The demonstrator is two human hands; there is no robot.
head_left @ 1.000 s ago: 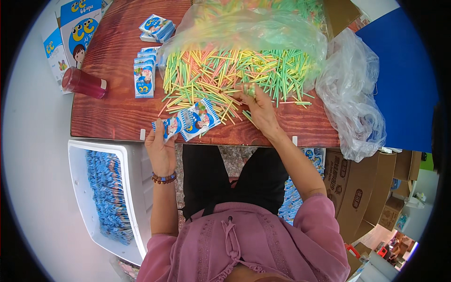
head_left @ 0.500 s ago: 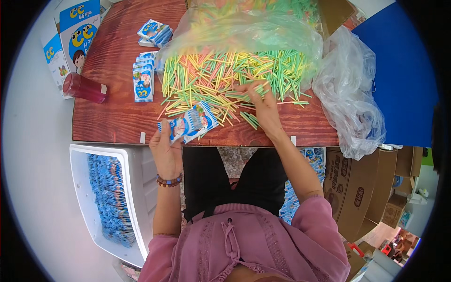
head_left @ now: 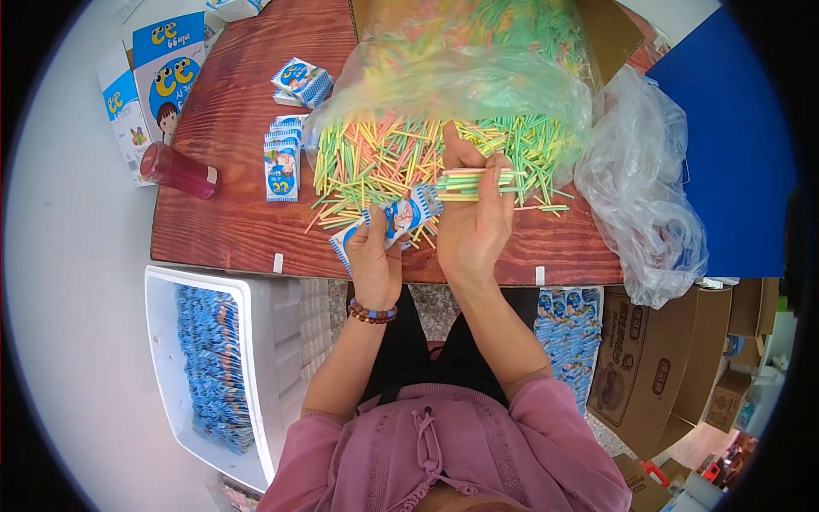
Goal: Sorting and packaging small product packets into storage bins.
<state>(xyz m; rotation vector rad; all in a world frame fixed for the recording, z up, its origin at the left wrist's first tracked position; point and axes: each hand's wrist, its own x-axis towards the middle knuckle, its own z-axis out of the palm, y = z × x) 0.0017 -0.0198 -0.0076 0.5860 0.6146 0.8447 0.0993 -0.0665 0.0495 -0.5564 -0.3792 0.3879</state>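
My left hand (head_left: 374, 258), a beaded bracelet on its wrist, is closed on small blue-and-white packets (head_left: 406, 215) above the table's front edge. Their crimped end reaches toward my right hand (head_left: 478, 235). That hand is closed around a bundle of thin pastel candy sticks (head_left: 465, 185), green, yellow and pink, lying crosswise under the thumb. The ends of the bundle are beside the upper packet's end; whether they touch I cannot tell. Behind both hands spreads a loose pile of the same sticks (head_left: 367, 158), spilling from a large clear plastic bag (head_left: 461, 81).
On the reddish wooden table (head_left: 230, 230) stand stacked packets (head_left: 281, 171) and a pink-red cylindrical container (head_left: 181, 169) at left. A crumpled clear bag (head_left: 640, 188) hangs over the right edge. Below are a white foam box (head_left: 252, 299) of packets and a brown carton (head_left: 648, 367).
My right hand has drawn back from the pile with a bundle of sticks, turning its palm up. My left hand has moved right with the packets, bringing them close to the bundle. The view has shifted slightly.
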